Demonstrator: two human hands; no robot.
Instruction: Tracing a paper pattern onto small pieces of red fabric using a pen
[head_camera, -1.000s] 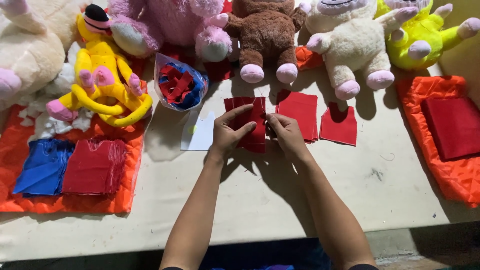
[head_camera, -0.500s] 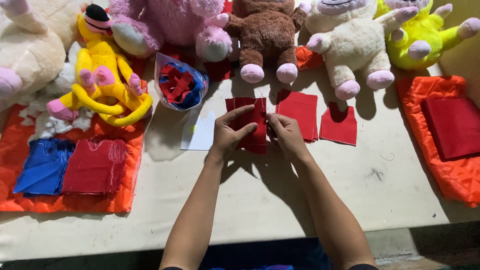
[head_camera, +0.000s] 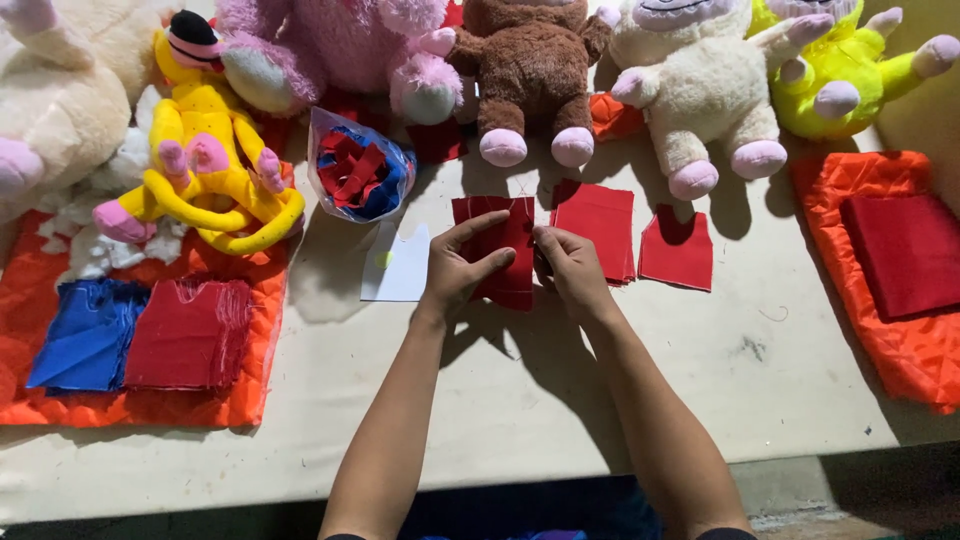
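Beside hands, plastic bag (head_camera: 360, 172), fabric scraps (head_camera: 352, 170)

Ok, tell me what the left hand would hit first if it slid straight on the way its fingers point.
The left hand points up-right across the red fabric piece it holds; beyond, likely the brown plush toy's pink foot.

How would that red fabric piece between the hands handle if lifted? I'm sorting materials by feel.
The red fabric piece looks thin and flat, so probably floppy and light. Both the left hand and right hand pinch it, suggesting it drapes unsupported.
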